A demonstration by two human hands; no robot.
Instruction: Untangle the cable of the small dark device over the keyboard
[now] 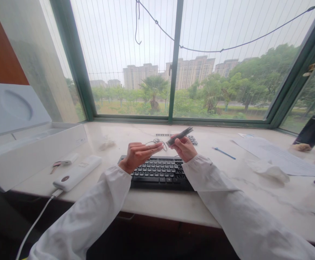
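A black keyboard with a cable lies on the pale stone counter, partly hidden by my forearms. Above its back left part is my left hand, fingers stretched out together toward the right, with nothing visible in them. My right hand is closed around a dark, narrow, bar-like object, tilted up to the right; its exact kind is not clear. The left fingertips come close to its lower end. A thin dark cable curls behind my hands. Small keycaps lie in rows farther back.
At left are an open white box, a white power bank with a cable, and a small white item with keys. To the right lie a blue pen, paper sheets, crumpled tissue and phones. A window stands behind.
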